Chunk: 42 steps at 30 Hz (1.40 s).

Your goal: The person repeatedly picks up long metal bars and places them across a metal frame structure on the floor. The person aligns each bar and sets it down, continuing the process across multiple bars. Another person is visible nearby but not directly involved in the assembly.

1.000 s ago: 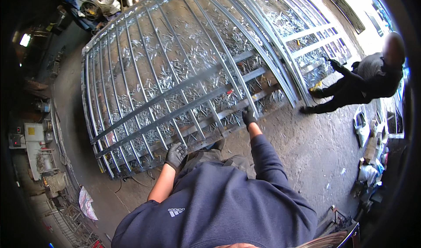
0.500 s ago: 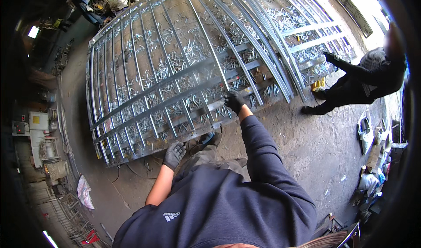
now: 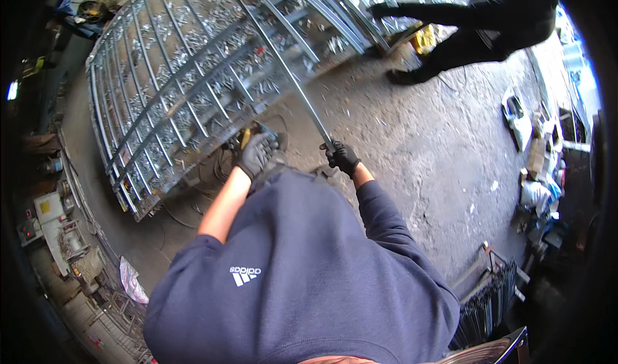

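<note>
At the near edge of the galvanised steel gate (image 3: pixel 193 87), we are gripping a long steel bar (image 3: pixel 283 68) with our gloved right hand (image 3: pixel 341 158), fist clenched around its near end. Our left hand (image 3: pixel 256 155) is grasping a yellow-handled tool (image 3: pixel 248 135). The bar is lying across the gate, not yet lifted away. Bare concrete floor (image 3: pixel 425 151) is offering room on the right; a co-worker (image 3: pixel 489 23) is bending at the far side.

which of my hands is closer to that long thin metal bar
Right. Your right hand is gripped around the lower end of the long metal bar. Your left hand is apart from it, off to the left, on a yellow-handled tool.
</note>
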Available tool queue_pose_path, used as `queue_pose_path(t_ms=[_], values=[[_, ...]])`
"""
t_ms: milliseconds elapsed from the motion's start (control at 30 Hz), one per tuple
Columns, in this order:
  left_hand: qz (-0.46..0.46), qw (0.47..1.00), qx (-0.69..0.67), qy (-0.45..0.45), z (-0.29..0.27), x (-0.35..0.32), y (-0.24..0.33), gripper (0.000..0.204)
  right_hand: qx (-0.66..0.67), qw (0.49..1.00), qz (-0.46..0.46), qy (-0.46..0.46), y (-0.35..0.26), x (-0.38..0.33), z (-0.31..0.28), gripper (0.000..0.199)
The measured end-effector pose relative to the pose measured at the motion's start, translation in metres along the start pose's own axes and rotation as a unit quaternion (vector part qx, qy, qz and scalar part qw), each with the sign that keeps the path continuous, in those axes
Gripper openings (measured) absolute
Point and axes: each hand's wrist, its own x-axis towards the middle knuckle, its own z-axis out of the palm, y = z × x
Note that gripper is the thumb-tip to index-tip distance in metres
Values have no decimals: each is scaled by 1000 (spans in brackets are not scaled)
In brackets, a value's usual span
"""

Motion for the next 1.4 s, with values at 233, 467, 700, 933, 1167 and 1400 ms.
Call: queue_pose_path(t_ms=[233,467,700,933,1167,1400], values=[[-76,994,72,-24,35,38,-40,29,-101,987,122,10,146,-193,-81,26],[-81,989,117,37,54,98,-68,56,-286,910,234,187,167,-315,-68,52],[-32,999,-10,12,69,159,-47,50,-151,937,163,271,206,-270,-30,34],[-23,999,-5,23,55,198,29,24,-100,895,239,362,234,-311,-5,31],[105,988,103,35,39,211,59,10,-109,881,242,390,214,-318,15,31],[83,991,86,67,50,204,64,12,-165,882,223,381,228,-332,4,32]])
